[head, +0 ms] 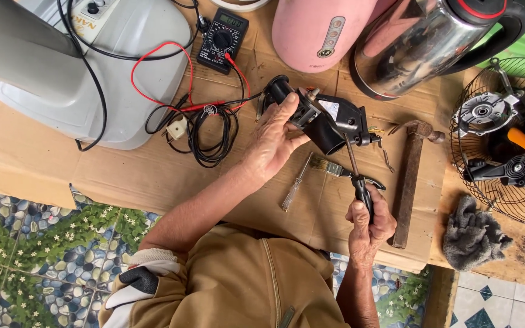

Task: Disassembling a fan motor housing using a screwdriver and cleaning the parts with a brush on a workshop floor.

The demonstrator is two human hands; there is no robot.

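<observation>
Gripping the black motor housing (326,118) in your left hand (273,141), you hold it lifted just above the cardboard sheet (153,176), near the centre of the view. Your left fingers wrap its round end at 9 o'clock of the housing, clenched firmly on it.

Your right hand (369,228) is closed around the black handle of a screwdriver (357,173). The shaft runs up toward 12 o'clock and meets the underside of the housing; whether the tip is seated in a screw cannot be told.

Items around the work area:
- A clear-handled screwdriver (296,183) lies on the cardboard at 7 o'clock of the housing, apart from both hands.
- A small brush (329,166) lies just beside the shaft, at its 9 o'clock.
- A rusty hammer (409,176) lies at 3 o'clock of your right hand, head toward 12 o'clock.
- A grey rag (472,231) rests farther out at 3 o'clock.
- A black multimeter (222,39) with red and black leads sits at 11 o'clock of the housing.
- A pink kettle body (317,30) and a steel kettle (426,42) stand at 12 to 1 o'clock.
- A fan grille with motor (493,121) occupies the 3 o'clock edge.
- A white appliance casing (92,73) fills the 10 o'clock corner.
</observation>
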